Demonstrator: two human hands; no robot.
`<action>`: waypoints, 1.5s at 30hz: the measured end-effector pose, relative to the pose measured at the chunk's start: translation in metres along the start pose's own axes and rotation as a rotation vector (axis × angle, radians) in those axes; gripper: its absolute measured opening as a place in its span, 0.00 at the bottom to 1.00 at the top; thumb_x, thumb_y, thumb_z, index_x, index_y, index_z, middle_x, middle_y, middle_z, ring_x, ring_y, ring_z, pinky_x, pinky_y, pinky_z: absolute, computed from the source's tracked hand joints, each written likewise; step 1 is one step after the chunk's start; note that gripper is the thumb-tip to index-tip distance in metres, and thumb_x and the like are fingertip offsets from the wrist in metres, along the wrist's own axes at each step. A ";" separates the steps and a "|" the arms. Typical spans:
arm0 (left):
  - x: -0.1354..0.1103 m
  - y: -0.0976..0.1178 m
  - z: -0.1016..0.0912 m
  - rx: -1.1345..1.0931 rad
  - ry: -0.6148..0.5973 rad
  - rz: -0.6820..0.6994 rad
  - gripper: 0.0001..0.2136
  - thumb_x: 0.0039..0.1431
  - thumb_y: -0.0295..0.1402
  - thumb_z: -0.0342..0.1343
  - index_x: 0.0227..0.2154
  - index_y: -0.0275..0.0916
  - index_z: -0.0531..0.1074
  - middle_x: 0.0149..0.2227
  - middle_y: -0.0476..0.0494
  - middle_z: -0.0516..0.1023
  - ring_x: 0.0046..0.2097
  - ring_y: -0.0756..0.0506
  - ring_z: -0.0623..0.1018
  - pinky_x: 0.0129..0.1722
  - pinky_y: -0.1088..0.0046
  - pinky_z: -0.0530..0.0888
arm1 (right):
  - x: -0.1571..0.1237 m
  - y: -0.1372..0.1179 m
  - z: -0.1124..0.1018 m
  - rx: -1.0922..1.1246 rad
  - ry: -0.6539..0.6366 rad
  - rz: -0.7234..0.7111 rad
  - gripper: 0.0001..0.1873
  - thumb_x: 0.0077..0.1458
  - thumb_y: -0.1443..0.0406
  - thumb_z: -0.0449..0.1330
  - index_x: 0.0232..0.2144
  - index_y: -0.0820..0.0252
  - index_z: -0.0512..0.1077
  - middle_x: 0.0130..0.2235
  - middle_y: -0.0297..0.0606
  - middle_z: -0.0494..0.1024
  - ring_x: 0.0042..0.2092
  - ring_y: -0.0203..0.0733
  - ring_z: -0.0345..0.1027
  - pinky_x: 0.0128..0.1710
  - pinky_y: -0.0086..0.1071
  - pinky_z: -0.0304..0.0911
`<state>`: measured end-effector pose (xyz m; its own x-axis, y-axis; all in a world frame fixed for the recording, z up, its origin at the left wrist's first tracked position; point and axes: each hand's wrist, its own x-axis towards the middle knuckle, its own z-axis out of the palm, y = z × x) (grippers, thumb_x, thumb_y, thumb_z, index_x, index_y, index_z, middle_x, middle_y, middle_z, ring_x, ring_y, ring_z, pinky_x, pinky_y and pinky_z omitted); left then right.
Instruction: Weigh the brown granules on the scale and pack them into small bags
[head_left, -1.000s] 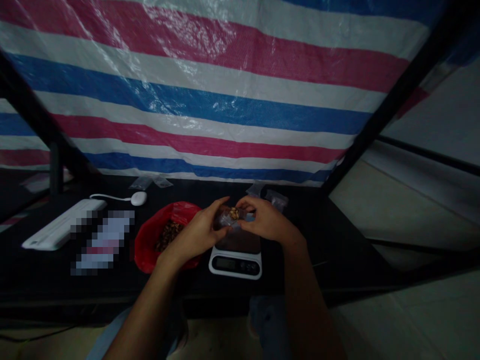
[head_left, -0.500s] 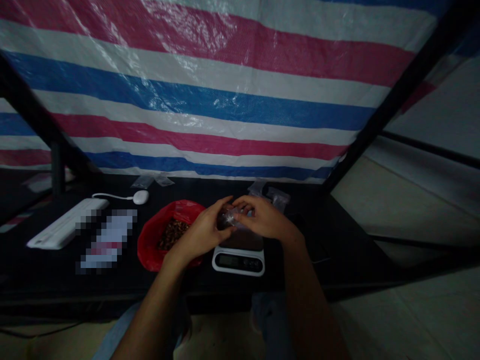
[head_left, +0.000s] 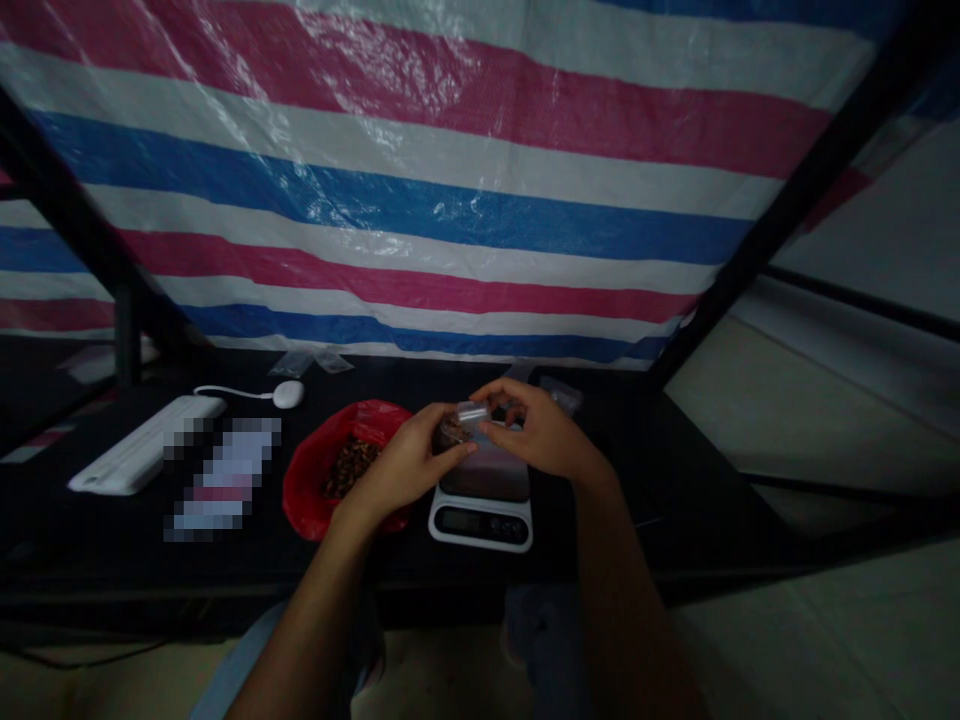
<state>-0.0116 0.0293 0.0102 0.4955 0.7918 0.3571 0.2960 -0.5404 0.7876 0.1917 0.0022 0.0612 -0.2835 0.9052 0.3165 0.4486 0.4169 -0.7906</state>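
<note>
Over the digital kitchen scale (head_left: 480,522), I have my left hand (head_left: 405,465) and right hand (head_left: 536,432), fingers (head_left: 457,450) closed narrow, pinching a small clear plastic bag (head_left: 469,412) beside the red plastic bag (head_left: 307,485)

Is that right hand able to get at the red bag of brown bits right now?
Probably not directly. The right hand is at the small clear bag above the kitchen scale, and the left hand, which holds that bag, lies between it and the red bag. Reaching over it might work.
</note>
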 end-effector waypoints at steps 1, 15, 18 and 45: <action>0.000 -0.001 0.000 0.011 0.010 0.011 0.20 0.62 0.40 0.60 0.54 0.38 0.71 0.52 0.38 0.78 0.53 0.39 0.77 0.54 0.62 0.73 | -0.001 0.000 -0.002 0.041 0.007 0.000 0.16 0.53 0.73 0.62 0.44 0.57 0.73 0.45 0.38 0.79 0.46 0.41 0.74 0.43 0.35 0.68; 0.002 -0.003 0.009 0.192 0.309 0.082 0.30 0.60 0.42 0.63 0.61 0.41 0.62 0.49 0.40 0.73 0.50 0.40 0.75 0.51 0.62 0.73 | -0.007 0.034 0.001 -0.109 -0.048 0.188 0.25 0.49 0.69 0.70 0.51 0.60 0.74 0.51 0.46 0.78 0.50 0.47 0.73 0.52 0.43 0.68; 0.004 -0.005 0.012 0.178 0.366 0.090 0.31 0.59 0.41 0.64 0.62 0.40 0.61 0.48 0.41 0.73 0.49 0.40 0.76 0.50 0.63 0.74 | -0.006 0.011 0.001 -0.128 -0.004 0.054 0.15 0.57 0.66 0.66 0.48 0.59 0.76 0.49 0.43 0.79 0.49 0.44 0.73 0.51 0.41 0.67; 0.003 0.008 -0.016 -0.199 0.383 -0.163 0.13 0.58 0.42 0.62 0.37 0.37 0.83 0.38 0.42 0.86 0.41 0.40 0.83 0.45 0.65 0.79 | 0.010 0.009 0.012 -0.077 0.195 -0.070 0.06 0.63 0.66 0.58 0.33 0.57 0.73 0.38 0.36 0.77 0.40 0.41 0.70 0.44 0.36 0.65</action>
<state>-0.0206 0.0323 0.0253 0.1070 0.9303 0.3508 0.1636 -0.3644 0.9167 0.1828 0.0140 0.0509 -0.1502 0.8695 0.4705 0.4992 0.4775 -0.7231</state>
